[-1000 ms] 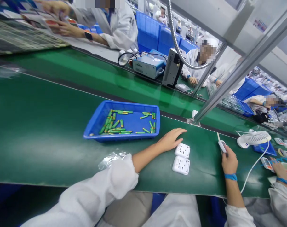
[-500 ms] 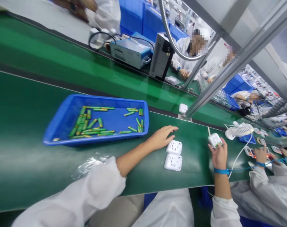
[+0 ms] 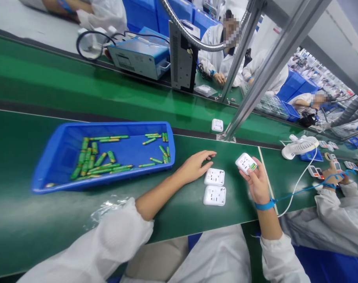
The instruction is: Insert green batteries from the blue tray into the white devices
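My right hand (image 3: pixel 259 182), with a blue strap at the wrist, holds a small white square device (image 3: pixel 245 162) above the bench; a green battery (image 3: pixel 252 167) shows in its lower corner. My left hand (image 3: pixel 196 166) reaches over the green bench, fingers stretched out and holding nothing. Just below its thumb lies a white device (image 3: pixel 214 177), and a second white device (image 3: pixel 214 195) sits against that one, nearer to me. Left of my hands stands a blue tray (image 3: pixel 131 125) with several green and gold batteries (image 3: pixel 89 157) scattered inside.
Beyond the bench divider, another white device (image 3: pixel 217 125) lies by a metal post (image 3: pixel 249 92). A white fan (image 3: pixel 301 147) with a cable is on the right, near a co-worker's hand (image 3: pixel 330 173). Clear plastic film (image 3: pixel 111 208) lies by my left sleeve.
My right hand has moved left with the white device, away from the pale strip and closer to the two devices on the bench. My left hand stays stretched out beside them.
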